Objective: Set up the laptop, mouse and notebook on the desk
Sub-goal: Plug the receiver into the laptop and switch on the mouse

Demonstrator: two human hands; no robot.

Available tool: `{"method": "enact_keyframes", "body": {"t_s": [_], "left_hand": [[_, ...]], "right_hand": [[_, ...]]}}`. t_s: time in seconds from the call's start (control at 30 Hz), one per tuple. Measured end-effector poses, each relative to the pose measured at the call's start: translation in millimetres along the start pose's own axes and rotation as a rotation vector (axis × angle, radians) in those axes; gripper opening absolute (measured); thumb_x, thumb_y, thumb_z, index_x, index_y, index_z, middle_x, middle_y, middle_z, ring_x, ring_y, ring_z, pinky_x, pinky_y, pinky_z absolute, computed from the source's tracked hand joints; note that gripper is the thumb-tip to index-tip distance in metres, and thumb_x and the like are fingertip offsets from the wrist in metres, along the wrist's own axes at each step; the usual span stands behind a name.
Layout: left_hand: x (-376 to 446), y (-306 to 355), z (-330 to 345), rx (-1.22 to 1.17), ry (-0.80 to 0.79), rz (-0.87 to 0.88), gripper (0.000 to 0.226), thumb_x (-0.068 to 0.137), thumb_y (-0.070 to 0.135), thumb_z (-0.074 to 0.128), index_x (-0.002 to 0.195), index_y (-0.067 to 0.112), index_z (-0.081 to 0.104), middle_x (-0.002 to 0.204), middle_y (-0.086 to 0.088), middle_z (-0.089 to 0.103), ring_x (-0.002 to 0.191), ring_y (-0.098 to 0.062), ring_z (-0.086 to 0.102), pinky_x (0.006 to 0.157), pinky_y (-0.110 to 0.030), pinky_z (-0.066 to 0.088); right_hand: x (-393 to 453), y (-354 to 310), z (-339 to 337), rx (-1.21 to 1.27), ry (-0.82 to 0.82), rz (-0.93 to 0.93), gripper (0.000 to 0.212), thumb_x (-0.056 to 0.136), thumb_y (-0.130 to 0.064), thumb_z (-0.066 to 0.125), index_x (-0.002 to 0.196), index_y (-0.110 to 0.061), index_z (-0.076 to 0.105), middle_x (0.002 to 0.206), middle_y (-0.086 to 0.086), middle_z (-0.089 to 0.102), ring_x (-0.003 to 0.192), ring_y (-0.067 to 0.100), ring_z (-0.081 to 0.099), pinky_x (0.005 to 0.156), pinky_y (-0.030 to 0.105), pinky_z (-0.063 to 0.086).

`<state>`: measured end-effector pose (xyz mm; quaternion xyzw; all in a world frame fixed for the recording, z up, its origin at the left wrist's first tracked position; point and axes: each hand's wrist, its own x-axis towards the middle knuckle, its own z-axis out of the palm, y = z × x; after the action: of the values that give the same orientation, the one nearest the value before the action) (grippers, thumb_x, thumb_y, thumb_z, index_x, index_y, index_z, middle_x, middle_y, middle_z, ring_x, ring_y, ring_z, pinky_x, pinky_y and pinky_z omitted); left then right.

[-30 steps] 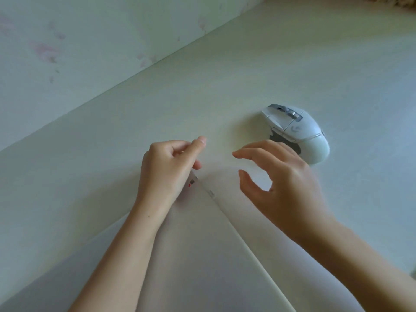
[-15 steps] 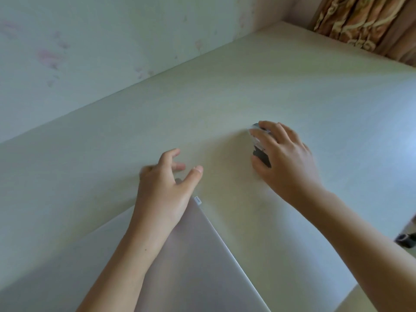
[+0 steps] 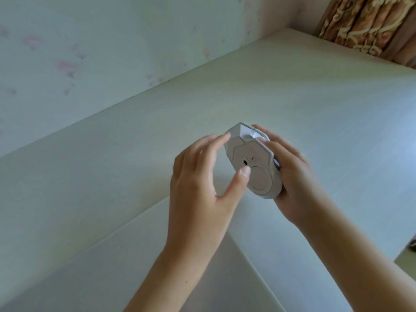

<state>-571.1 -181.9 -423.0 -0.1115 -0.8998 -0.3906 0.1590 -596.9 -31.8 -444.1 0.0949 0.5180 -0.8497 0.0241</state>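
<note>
A white mouse (image 3: 258,167) is held up above the pale desk (image 3: 315,104), turned so its underside faces me. My right hand (image 3: 292,176) grips it from behind and from the right. My left hand (image 3: 202,183) is at its left side, thumb tip pressed on the underside near the sensor and fingertips touching the front left edge. A closed silver laptop (image 3: 112,266) lies flat at the near left, partly under my forearms. No notebook is in view.
A pale wall with faint pink marks (image 3: 90,52) runs along the desk's far edge. A brown patterned curtain (image 3: 369,23) hangs at the top right corner. The desk's right edge (image 3: 403,251) drops off near my right forearm.
My right hand closed over the mouse, lifted it off the desk and flipped it underside up. My left hand left the laptop's corner and came across to touch the mouse.
</note>
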Motion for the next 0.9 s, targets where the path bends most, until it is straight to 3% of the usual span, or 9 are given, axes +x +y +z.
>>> {"method": "enact_keyframes", "body": {"t_s": [0.07, 0.13, 0.23, 0.33, 0.43, 0.57, 0.7, 0.9], "left_hand": [[0.1, 6.4, -1.1, 0.019, -0.009, 0.04, 0.052, 0.085, 0.049, 0.057, 0.134, 0.03, 0.052, 0.137, 0.009, 0.051, 0.131, -0.007, 0.039, 0.108, -0.021, 0.031], [0.7, 8.8, -2.0, 0.034, -0.021, 0.055, 0.054, 0.085, 0.05, 0.057, 0.135, 0.032, 0.051, 0.14, 0.008, 0.048, 0.132, -0.008, 0.038, 0.108, -0.026, 0.032], [1.3, 8.9, -2.6, 0.043, -0.011, 0.056, 0.053, 0.083, 0.047, 0.062, 0.133, 0.031, 0.053, 0.14, 0.008, 0.049, 0.131, -0.01, 0.04, 0.107, -0.032, 0.036], [1.7, 8.9, -2.3, 0.025, -0.003, 0.044, 0.052, 0.082, 0.043, 0.064, 0.131, 0.028, 0.055, 0.138, 0.008, 0.053, 0.129, -0.012, 0.045, 0.105, -0.038, 0.04], [3.3, 10.7, -3.9, 0.027, -0.006, 0.05, 0.049, 0.082, 0.043, 0.065, 0.128, 0.027, 0.058, 0.133, 0.01, 0.058, 0.126, -0.012, 0.051, 0.101, -0.043, 0.044], [8.9, 13.4, -9.1, 0.081, -0.029, 0.108, 0.04, 0.082, 0.043, 0.067, 0.119, 0.028, 0.065, 0.126, 0.01, 0.064, 0.117, -0.012, 0.06, 0.094, -0.044, 0.049], [11.9, 16.5, -13.0, 0.105, -0.037, 0.13, 0.033, 0.081, 0.037, 0.072, 0.113, 0.027, 0.069, 0.121, 0.009, 0.069, 0.107, -0.013, 0.067, 0.086, -0.042, 0.054], [17.2, 22.4, -18.7, 0.192, -0.055, 0.221, 0.032, 0.072, 0.034, 0.072, 0.101, 0.021, 0.077, 0.101, 0.0, 0.076, 0.076, -0.028, 0.074, 0.06, -0.043, 0.059]], "right_hand": [[-1.4, 2.1, 4.5, 0.11, -0.078, 0.08, 0.031, 0.09, -0.025, 0.053, 0.119, -0.024, 0.064, 0.114, 0.004, 0.07, 0.101, 0.022, 0.066, 0.084, 0.04, 0.054], [-4.0, 3.8, 10.2, 0.193, -0.149, 0.142, 0.034, 0.09, -0.024, 0.048, 0.121, -0.023, 0.062, 0.118, 0.009, 0.067, 0.103, 0.027, 0.065, 0.086, 0.046, 0.052], [-10.0, 5.6, 15.4, 0.344, -0.221, 0.217, 0.039, 0.081, -0.026, 0.052, 0.117, -0.02, 0.065, 0.104, 0.009, 0.071, 0.09, 0.025, 0.069, 0.067, 0.039, 0.058], [-16.0, 6.1, 16.1, 0.391, -0.206, 0.265, 0.04, 0.076, -0.027, 0.053, 0.113, -0.018, 0.066, 0.089, 0.008, 0.073, 0.074, 0.022, 0.071, 0.052, 0.029, 0.055], [-18.4, 7.3, 16.2, 0.394, -0.188, 0.282, 0.035, 0.077, -0.027, 0.053, 0.108, -0.02, 0.068, 0.084, 0.007, 0.073, 0.068, 0.022, 0.07, 0.05, 0.027, 0.053], [-21.1, 7.6, 13.2, 0.311, -0.165, 0.195, 0.027, 0.075, -0.024, 0.051, 0.085, -0.024, 0.076, 0.079, 0.003, 0.074, 0.067, 0.017, 0.07, 0.049, 0.023, 0.051], [-21.1, 7.3, 9.7, 0.298, -0.188, 0.185, 0.034, 0.078, -0.026, 0.052, 0.105, -0.022, 0.072, 0.097, 0.004, 0.074, 0.085, 0.018, 0.071, 0.06, 0.028, 0.055], [-23.6, 2.0, 8.8, 0.242, -0.204, 0.197, 0.034, 0.084, -0.026, 0.051, 0.113, -0.019, 0.067, 0.099, 0.004, 0.074, 0.081, 0.017, 0.071, 0.056, 0.028, 0.055]]}}
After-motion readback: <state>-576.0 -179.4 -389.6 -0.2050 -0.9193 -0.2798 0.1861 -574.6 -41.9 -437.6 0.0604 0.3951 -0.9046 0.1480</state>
